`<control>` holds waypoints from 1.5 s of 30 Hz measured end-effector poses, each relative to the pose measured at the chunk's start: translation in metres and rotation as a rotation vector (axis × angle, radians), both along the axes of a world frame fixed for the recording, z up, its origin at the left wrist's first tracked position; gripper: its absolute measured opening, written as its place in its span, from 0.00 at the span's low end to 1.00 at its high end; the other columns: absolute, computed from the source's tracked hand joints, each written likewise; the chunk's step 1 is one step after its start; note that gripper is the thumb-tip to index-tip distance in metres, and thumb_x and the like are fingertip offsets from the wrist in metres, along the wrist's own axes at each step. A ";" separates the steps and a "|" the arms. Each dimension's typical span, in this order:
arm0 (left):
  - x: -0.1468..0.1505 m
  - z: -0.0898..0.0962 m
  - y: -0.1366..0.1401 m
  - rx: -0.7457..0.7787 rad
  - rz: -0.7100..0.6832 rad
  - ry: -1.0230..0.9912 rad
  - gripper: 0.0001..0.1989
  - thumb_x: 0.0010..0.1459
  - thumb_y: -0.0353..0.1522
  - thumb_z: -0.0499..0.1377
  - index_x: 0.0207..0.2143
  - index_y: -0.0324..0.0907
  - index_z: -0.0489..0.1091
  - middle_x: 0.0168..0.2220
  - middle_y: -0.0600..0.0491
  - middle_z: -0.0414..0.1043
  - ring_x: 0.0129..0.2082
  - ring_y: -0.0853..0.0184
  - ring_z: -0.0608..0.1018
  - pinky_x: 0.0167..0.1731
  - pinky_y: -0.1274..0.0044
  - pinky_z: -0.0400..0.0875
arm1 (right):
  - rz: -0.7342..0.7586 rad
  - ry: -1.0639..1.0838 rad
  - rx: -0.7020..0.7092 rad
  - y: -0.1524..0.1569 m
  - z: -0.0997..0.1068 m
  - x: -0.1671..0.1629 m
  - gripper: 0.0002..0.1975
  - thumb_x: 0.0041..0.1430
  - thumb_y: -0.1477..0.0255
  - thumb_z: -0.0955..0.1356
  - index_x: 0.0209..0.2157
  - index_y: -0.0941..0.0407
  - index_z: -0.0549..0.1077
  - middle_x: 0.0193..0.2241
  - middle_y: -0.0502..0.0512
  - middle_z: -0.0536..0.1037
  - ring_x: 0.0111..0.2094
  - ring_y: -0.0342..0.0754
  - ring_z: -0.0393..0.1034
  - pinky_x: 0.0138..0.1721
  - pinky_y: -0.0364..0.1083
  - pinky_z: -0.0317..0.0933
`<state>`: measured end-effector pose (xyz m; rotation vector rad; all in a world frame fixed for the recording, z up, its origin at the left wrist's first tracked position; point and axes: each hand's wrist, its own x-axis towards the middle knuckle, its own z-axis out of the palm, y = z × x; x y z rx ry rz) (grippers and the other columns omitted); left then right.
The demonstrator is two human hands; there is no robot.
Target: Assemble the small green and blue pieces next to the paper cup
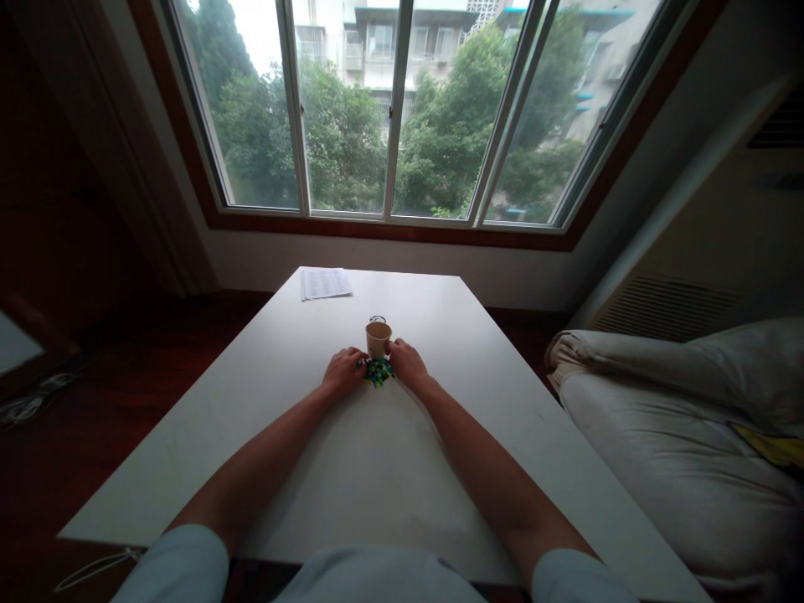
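A brown paper cup (378,342) stands upright near the middle of the white table (377,469). Just in front of it lies a small heap of tiny coloured pieces (378,373), mostly green with some blue, white, yellow and dark ones. My left hand (344,370) rests at the heap's left edge, fingers curled and closed; whatever sits between the fingertips is too small to make out. On the other side, my right hand (407,362) has its fingers bent against the cup's lower right side, with its thumb close to the heap.
Behind the cup is a small dark looped outline (377,319). Printed sheets of paper (326,284) lie at the table's far left corner. A pale sofa (678,452) stands along the right side, and a wide window (389,117) is beyond the far edge.
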<state>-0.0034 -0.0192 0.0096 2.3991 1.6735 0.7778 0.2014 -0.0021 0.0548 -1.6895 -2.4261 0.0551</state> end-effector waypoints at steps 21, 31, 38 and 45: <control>0.002 0.002 -0.001 0.007 -0.005 0.010 0.16 0.62 0.33 0.56 0.50 0.48 0.77 0.50 0.49 0.75 0.49 0.60 0.74 0.51 0.70 0.67 | 0.072 0.505 0.384 0.013 0.020 0.018 0.10 0.63 0.81 0.62 0.39 0.56 0.73 0.39 0.56 0.73 0.35 0.45 0.66 0.38 0.43 0.60; 0.001 0.003 -0.002 0.002 -0.014 0.020 0.14 0.61 0.34 0.56 0.47 0.48 0.78 0.49 0.50 0.76 0.48 0.59 0.74 0.50 0.70 0.67 | 0.202 0.642 0.409 0.018 0.022 -0.003 0.09 0.65 0.78 0.62 0.36 0.56 0.73 0.39 0.54 0.72 0.35 0.45 0.67 0.38 0.43 0.60; 0.002 0.001 0.000 0.013 -0.011 0.023 0.14 0.61 0.33 0.56 0.46 0.49 0.79 0.47 0.51 0.77 0.46 0.61 0.75 0.50 0.70 0.67 | 0.184 0.574 0.376 0.038 0.020 -0.013 0.08 0.65 0.79 0.63 0.36 0.55 0.73 0.39 0.53 0.72 0.35 0.44 0.65 0.37 0.42 0.58; 0.002 0.003 -0.002 0.010 -0.011 0.029 0.15 0.61 0.33 0.56 0.46 0.49 0.79 0.47 0.51 0.77 0.46 0.61 0.75 0.50 0.71 0.67 | 0.184 0.459 0.294 0.043 0.016 -0.015 0.07 0.63 0.79 0.64 0.33 0.56 0.73 0.37 0.52 0.72 0.32 0.43 0.64 0.35 0.41 0.55</control>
